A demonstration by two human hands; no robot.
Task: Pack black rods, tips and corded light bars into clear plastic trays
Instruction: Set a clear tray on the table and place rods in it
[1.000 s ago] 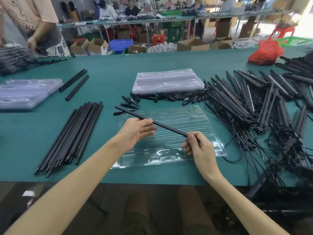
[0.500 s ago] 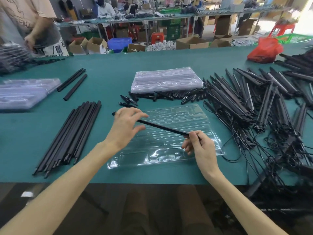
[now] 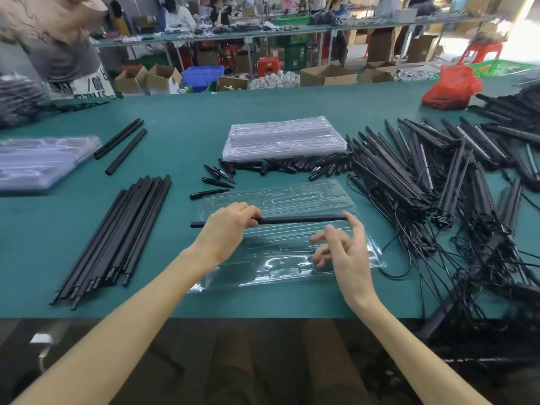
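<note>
Here, the left hand has its grip closed on a black rod, held level over the clear tray on the bench, likely to match a long slot; the right hand, fingers spread, touches its end.

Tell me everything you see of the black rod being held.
The thin straight black rod, matte, is held nearly level over the clear moulded plastic tray. The left hand grips it near its left end, which reaches past the tray's left edge; the right hand touches its right end with the index fingertip.
</note>
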